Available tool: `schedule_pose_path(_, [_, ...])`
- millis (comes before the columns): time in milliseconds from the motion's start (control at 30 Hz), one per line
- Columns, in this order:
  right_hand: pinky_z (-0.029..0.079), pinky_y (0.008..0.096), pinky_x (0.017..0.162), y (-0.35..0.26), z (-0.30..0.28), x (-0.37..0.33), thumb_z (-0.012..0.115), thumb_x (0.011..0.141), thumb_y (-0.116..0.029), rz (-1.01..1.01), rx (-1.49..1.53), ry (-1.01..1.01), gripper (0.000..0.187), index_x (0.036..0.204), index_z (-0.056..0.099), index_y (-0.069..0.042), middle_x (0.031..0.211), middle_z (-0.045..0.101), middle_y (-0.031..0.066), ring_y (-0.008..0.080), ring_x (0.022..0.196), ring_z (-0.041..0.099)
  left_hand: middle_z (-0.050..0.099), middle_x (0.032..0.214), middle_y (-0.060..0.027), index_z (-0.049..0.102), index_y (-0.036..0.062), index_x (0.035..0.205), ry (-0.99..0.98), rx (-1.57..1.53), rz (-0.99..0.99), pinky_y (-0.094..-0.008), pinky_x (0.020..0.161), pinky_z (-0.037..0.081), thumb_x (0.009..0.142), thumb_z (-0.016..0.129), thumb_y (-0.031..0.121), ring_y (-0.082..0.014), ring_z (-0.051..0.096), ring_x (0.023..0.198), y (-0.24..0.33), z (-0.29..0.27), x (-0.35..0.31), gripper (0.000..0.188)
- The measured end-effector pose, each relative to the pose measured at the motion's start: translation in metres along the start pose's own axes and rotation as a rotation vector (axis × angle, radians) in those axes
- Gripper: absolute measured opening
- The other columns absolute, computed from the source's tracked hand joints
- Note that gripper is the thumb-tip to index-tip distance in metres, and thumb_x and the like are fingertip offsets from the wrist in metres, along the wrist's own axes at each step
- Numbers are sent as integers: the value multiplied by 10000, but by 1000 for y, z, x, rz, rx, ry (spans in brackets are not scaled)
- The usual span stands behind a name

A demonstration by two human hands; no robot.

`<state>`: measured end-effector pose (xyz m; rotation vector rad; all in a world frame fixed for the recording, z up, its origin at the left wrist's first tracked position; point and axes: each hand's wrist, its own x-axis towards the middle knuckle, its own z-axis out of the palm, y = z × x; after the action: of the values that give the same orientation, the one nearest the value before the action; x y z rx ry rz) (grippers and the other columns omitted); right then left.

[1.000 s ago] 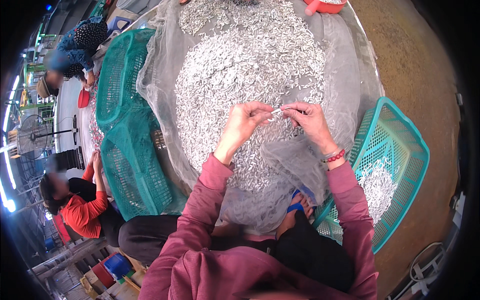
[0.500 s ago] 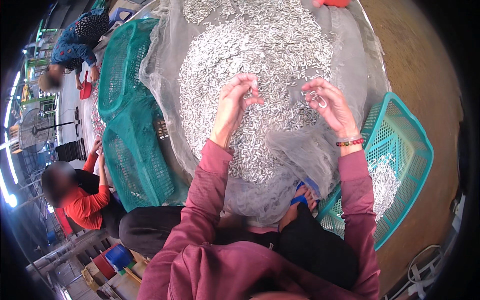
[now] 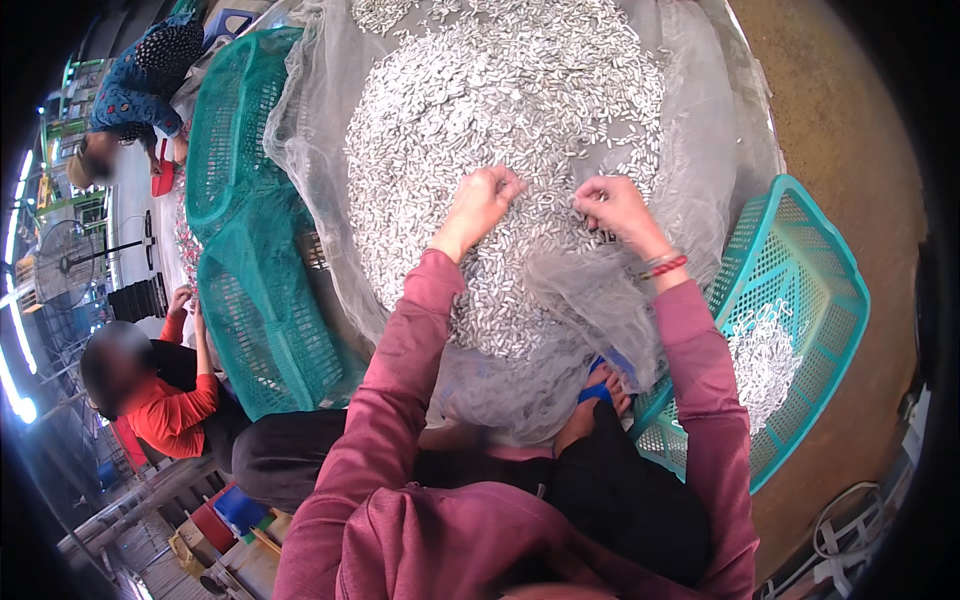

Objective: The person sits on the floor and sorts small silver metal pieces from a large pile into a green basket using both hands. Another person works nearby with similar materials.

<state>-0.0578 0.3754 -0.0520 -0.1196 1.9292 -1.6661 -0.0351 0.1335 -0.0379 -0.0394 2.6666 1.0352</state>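
Note:
A wide pile of small silvery-white oblong pieces [image 3: 440, 130] lies on a grey mesh net [image 3: 690, 130] before me. Over its near part, my left hand [image 3: 482, 205] has its fingertips pinched together; anything between them is too small to make out. A short gap to the right, my right hand [image 3: 618, 212] is also closed in a pinch, with its fingers bent inward. What it grips, if anything, cannot be seen clearly. A bunched fold of net [image 3: 595, 295] lies below the right hand.
A green plastic basket [image 3: 815, 400] at right holds a heap of white hook-like or looped pieces [image 3: 765, 375]. Green net-covered baskets [image 3: 265, 310] stand at left. Beyond them, a person in orange [image 3: 175, 410] and one in blue [image 3: 140, 90] work. A fan [image 3: 65, 260] stands further left.
My right hand has moved left and closed into a pinch; a white curved piece seen at its fingers before no longer shows clearly. The left hand has lowered slightly, its fingers drawn together.

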Motion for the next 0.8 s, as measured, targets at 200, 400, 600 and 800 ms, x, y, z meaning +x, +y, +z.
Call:
schedule_pose_path(200, [392,179,468,-18,-23,-12,671,858,-99,160,384,-90,109,935,657,-24,725,627,15,56,587,571,458,671,17,518,43,842,-199,-557,-142,-203,500,358,962,532,261,-95,444,547,19,-24,-6,249])
schedule_pose_path(400, [479,201,577,-15,-27,-22,583,910,-104,215,692,-84,237,1107,599,28,857,654,77,114,692,630,522,984,-171,484,-3,818,-228,-1560,-54,-206,438,378,866,475,58,-165,523,612,29,-13,-10,78])
schedule_pose_path(600, [541,279,684,1,-25,-19,520,890,-55,166,842,37,263,1118,587,58,929,647,116,183,811,649,608,732,-28,669,26,892,-87,-281,40,-334,602,509,847,653,108,-159,614,712,20,15,5,95])
schedule_pose_path(800, [519,301,615,2,-34,-15,529,852,-64,241,883,85,216,1008,618,57,863,624,105,198,756,632,688,873,-70,699,35,880,-30,-26,159,-325,711,507,858,642,125,-171,642,790,16,14,13,109])
